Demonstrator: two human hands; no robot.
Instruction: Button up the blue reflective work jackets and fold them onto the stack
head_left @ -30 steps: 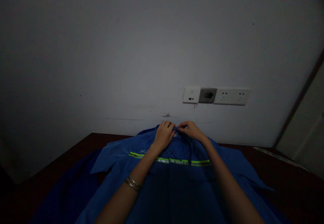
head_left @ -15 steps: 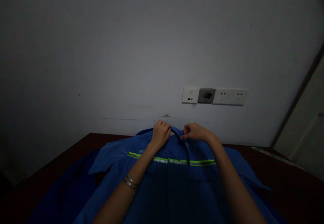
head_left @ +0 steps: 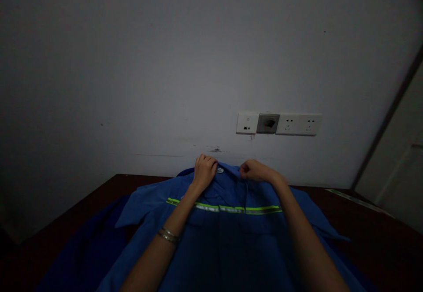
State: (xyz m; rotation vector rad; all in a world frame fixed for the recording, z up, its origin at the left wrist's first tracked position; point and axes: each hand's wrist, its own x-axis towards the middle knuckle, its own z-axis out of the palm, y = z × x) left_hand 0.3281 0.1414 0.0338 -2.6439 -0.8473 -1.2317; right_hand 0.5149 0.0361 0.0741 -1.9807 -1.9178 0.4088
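Observation:
A blue work shirt (head_left: 228,239) with a yellow-green reflective stripe across the chest lies spread on a dark brown table (head_left: 76,221), collar toward the wall. My left hand (head_left: 204,171), with bracelets on its wrist, grips the left side of the collar. My right hand (head_left: 256,171) pinches the right side of the collar, fingers closed on the cloth. A small gap separates the two hands, and a pale label shows between them at the neck.
A white wall rises right behind the table, with a strip of sockets and a switch (head_left: 279,123) above the hands. More dark blue cloth (head_left: 86,252) lies under the shirt at the left. A door frame (head_left: 386,120) slants down at the right.
Both hands met at the middle of the collar a second ago; they have drawn apart, each holding its side of the collar. The view has shifted slightly.

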